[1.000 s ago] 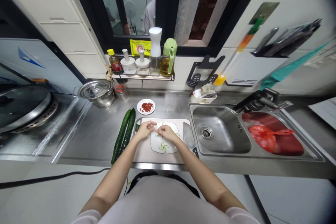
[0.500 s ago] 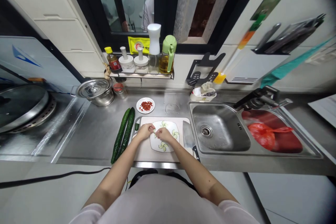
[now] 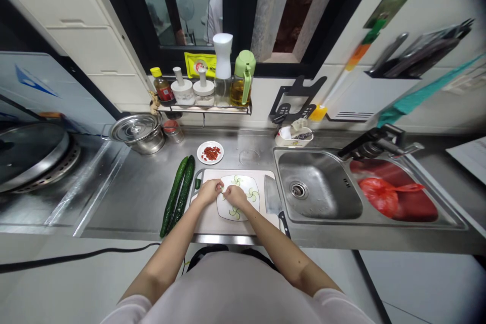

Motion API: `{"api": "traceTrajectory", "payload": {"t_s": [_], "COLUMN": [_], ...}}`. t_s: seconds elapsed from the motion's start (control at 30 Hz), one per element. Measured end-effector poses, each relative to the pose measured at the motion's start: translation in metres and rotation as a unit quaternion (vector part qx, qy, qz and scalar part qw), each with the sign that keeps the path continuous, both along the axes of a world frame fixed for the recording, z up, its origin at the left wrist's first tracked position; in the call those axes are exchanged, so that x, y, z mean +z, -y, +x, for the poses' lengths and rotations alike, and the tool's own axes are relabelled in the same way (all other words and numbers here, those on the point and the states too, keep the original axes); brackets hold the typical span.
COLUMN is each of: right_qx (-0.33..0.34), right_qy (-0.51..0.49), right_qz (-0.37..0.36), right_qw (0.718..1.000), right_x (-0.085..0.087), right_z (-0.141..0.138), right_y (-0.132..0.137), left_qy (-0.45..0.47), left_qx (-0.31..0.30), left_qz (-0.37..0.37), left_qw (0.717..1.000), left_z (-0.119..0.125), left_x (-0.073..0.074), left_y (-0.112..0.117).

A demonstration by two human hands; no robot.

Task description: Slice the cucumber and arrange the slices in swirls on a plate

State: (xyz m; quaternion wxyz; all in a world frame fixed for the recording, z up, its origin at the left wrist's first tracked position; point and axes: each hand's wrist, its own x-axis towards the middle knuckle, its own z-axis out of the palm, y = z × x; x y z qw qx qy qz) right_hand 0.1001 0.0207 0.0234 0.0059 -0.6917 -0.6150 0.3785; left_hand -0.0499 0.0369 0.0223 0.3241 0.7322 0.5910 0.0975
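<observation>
Over the left part of a white squarish plate, my left hand and my right hand work close together with fingertips pinched. A thin pale-green cucumber slice shows between them, partly covered by the fingers. Curved cucumber slices lie in pinwheel shapes at the plate's top, right and bottom. Beneath the plate is a light cutting board. A dark-green cucumber piece rests by its upper left corner. On the board's right side lies a broad-bladed knife with a black handle.
Two whole cucumbers lie left of the board. Behind it stands a small dish of chopped red pieces. A steel pot is at back left. To the right is a double sink with a red plastic bag. Seasoning bottles line a shelf.
My right hand has shifted slightly to the left, nearer the left fingertips. The left hand stays almost where it was, and the plate and board have not visibly moved.
</observation>
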Motion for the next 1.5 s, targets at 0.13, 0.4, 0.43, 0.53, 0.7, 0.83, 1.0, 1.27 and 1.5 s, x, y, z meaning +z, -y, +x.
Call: {"api": "traceTrajectory", "payload": {"t_s": [0.13,0.4,0.43,0.53,0.7,0.83,1.0,1.27,1.5], "right_qx": [0.018,0.046,0.049,0.059,0.079,0.108,0.158,0.187,0.192], "right_qy": [0.029,0.065,0.067,0.071,0.076,0.101,0.121,0.127,0.125], "right_qz": [0.008,0.017,0.018,0.024,0.044,0.075,0.110,0.129,0.135], "right_qw": [0.999,0.997,0.996,0.995,0.993,0.986,0.974,0.966,0.964], "right_x": [0.003,0.002,0.001,0.002,0.006,0.005,0.004,0.001,-0.002], "right_z": [-0.003,-0.005,-0.005,-0.005,-0.004,-0.006,-0.011,-0.009,-0.008], "right_y": [0.002,0.005,0.005,0.007,0.015,0.020,0.025,0.033,0.034], "left_qy": [-0.032,-0.050,-0.050,-0.048,-0.041,-0.049,-0.049,-0.043,-0.043], "left_qx": [-0.018,-0.017,-0.017,-0.014,-0.012,-0.011,-0.013,-0.018,-0.015], "left_qz": [0.017,0.014,0.013,0.011,0.013,0.015,0.009,0.007,0.010], "left_qw": [0.999,0.998,0.999,0.999,0.999,0.999,0.999,0.999,0.999], "left_z": [0.001,0.001,0.001,0.001,0.001,0.001,0.001,0.000,0.000], "left_x": [0.003,0.003,0.002,0.001,0.001,0.002,0.002,0.004,0.001], "left_y": [0.001,0.004,0.005,0.005,0.006,0.006,0.005,0.004,0.005]}}
